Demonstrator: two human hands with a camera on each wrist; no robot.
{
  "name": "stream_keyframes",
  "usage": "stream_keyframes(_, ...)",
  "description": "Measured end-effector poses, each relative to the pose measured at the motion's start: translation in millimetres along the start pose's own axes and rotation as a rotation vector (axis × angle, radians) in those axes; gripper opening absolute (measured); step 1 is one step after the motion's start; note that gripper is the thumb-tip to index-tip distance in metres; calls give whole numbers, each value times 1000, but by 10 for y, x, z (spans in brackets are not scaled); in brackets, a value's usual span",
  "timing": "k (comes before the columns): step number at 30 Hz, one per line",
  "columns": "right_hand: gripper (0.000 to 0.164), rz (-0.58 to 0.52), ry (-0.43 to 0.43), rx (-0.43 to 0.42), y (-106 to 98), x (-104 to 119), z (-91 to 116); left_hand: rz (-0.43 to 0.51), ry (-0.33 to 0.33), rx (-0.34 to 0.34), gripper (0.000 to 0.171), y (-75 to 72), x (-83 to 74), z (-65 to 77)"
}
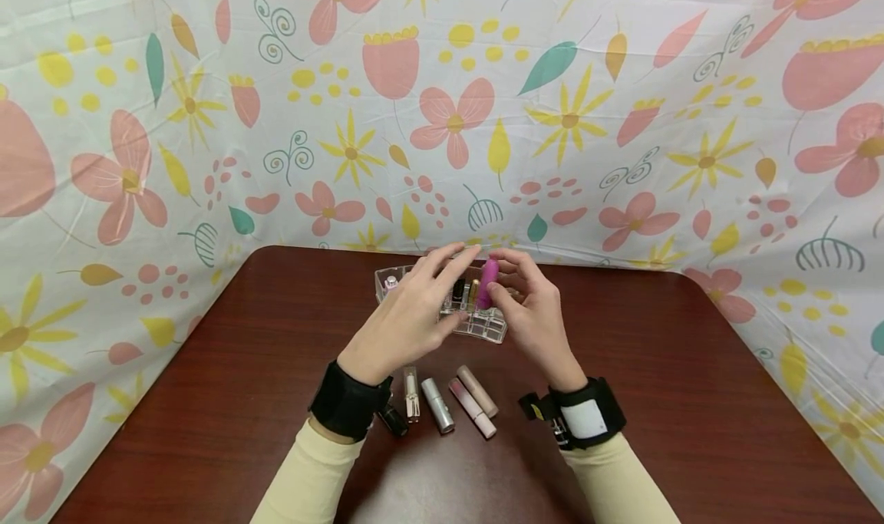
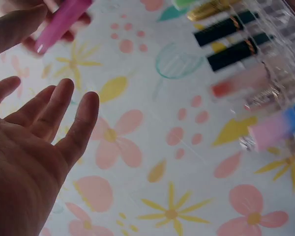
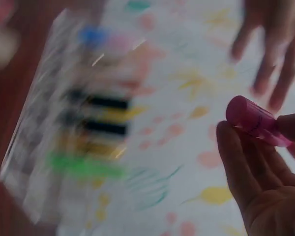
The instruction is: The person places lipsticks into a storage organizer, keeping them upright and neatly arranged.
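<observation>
My right hand (image 1: 537, 305) pinches a magenta tube (image 1: 489, 278) near a clear organizer (image 1: 492, 329).
I grip the tube between thumb and fingers, apart from the organizer's upright tubes (image 2: 219, 32); my left hand (image 1: 409, 317), fingers spread, hovers beside it. Five cosmetic tubes (image 1: 438, 406) lie nearer me on the brown table (image 1: 269, 386).

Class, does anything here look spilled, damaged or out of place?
Nothing looks spilled or damaged. Only the loose tubes seem untidy, lying at differing angles on the table while others stand in the clear organizer.
</observation>
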State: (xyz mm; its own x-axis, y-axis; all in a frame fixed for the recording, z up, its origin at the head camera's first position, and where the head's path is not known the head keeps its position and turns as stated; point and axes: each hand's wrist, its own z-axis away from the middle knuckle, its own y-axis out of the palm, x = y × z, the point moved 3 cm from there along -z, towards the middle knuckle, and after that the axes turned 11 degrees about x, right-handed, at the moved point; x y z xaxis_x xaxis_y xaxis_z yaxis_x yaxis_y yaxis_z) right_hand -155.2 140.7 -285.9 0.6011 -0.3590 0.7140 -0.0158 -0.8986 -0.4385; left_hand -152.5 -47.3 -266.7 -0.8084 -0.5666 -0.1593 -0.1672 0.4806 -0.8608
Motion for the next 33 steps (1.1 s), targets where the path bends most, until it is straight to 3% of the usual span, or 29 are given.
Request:
stream_keyframes(4, 36, 152, 23, -52, -13, -385, -28, -3, -78, 31, 85, 101, 182, 46)
stream_keyframes(8, 34, 197, 92, -77, -47, -709, -35, 3, -180, 104, 78, 229, 340, 103)
stream_keyframes(13, 32, 201, 148, -89, -101, -882, -46, -9, -372, 201, 76, 382, 564, 184)
stream_keyframes(19, 29, 205, 182, -79, -111, -1003, -47, 72, -571, 317, 98, 583, 847, 295)
stream_keyframes(25, 27, 202, 202, -60, -88, -1077, -32, 153, -597, 346, 108, 739, 996, 377)
stream_keyframes(33, 26, 212, 208, -46, -79, -1150, -25, 131, -586, 341, 121, 824, 1074, 381)
